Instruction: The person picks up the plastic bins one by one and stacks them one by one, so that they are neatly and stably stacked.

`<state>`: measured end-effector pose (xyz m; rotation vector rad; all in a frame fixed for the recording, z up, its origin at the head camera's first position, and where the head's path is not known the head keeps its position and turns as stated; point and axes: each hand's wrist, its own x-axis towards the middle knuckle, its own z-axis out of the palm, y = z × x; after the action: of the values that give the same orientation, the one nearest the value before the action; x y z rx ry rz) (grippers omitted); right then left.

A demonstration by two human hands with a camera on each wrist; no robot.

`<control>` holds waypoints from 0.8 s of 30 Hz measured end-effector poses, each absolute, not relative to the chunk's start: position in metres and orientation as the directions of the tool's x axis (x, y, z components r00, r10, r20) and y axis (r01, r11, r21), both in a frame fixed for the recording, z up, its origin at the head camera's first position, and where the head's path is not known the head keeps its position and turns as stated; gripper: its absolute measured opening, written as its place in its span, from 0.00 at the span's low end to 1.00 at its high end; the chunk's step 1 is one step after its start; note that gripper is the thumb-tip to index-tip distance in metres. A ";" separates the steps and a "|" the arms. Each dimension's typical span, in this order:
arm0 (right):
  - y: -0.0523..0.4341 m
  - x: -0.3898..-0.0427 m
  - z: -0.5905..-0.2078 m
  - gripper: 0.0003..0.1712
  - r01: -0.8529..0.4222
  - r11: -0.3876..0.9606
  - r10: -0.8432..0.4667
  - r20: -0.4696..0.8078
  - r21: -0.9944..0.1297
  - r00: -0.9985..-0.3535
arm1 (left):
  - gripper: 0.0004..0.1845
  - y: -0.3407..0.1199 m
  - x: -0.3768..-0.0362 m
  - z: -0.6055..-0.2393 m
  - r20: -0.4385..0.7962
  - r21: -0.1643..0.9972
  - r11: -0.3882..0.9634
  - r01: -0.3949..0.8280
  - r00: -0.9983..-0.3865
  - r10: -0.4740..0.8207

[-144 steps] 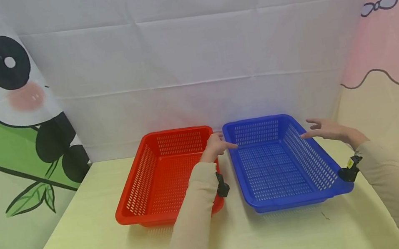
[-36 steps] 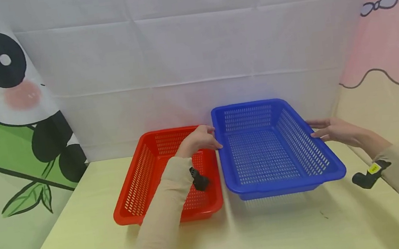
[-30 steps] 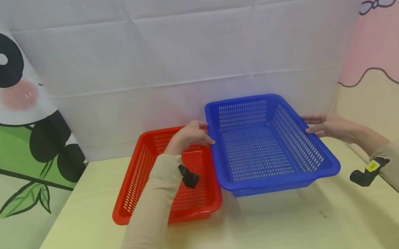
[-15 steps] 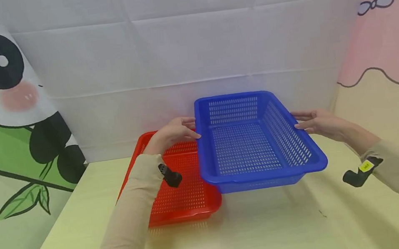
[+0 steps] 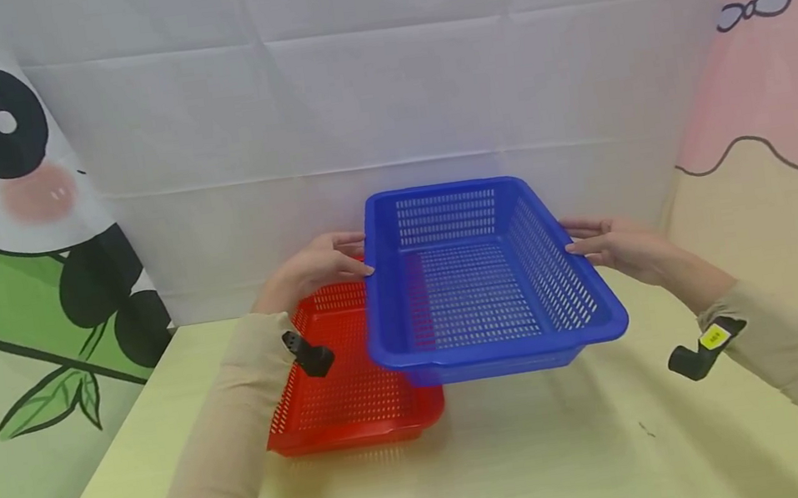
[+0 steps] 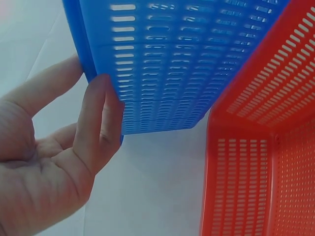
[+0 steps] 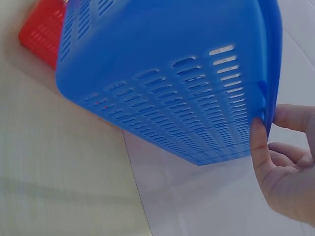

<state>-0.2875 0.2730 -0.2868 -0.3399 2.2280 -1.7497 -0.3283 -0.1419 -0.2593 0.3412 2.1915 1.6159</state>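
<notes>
A blue slotted plastic basket (image 5: 554, 279) hangs in the air above the table, level, its left part over a red basket (image 5: 358, 397) of the same kind that rests on the table. My left hand (image 5: 328, 262) pinches the blue basket's left rim and my right hand (image 5: 607, 248) pinches its right rim. In the left wrist view my left hand (image 6: 74, 147) has thumb and fingers either side of the blue rim (image 6: 83, 44), with the red basket (image 6: 266, 162) below. The right wrist view shows my right hand (image 7: 283, 167) at the blue basket's (image 7: 162, 73) edge. Both baskets hold nothing.
The pale yellow table (image 5: 534, 467) runs to a white cloth backdrop (image 5: 379, 100) close behind the baskets. Cartoon-printed cloth panels (image 5: 6, 250) stand at the left and right sides. Black wrist cameras (image 5: 311, 357) sit on both beige sleeves.
Both hands took hold of the blue basket, lifted it off the table and carried it up and left, so that it now overlaps the red basket. The red basket has stayed put.
</notes>
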 end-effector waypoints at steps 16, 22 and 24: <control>0.232 -0.285 -0.286 0.37 0.035 0.094 -0.354 -0.066 -0.995 -0.933 | 0.40 -0.182 -0.324 -0.254 -0.171 0.946 0.323 -0.024 -0.884 0.435; 0.221 -0.282 -0.285 0.36 0.015 0.086 -0.381 -0.047 -0.996 -0.923 | 0.39 -0.198 -0.317 -0.255 -0.154 0.930 0.368 0.017 -0.890 0.429; 0.216 -0.281 -0.286 0.36 0.010 0.085 -0.389 -0.043 -0.996 -0.920 | 0.37 -0.207 -0.309 -0.256 -0.090 0.932 0.353 0.076 -0.898 0.431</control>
<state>-0.2813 0.2156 -0.2859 -0.3770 2.0712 -1.9060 -0.3094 -0.2070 -0.2563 0.4489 2.3009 1.5595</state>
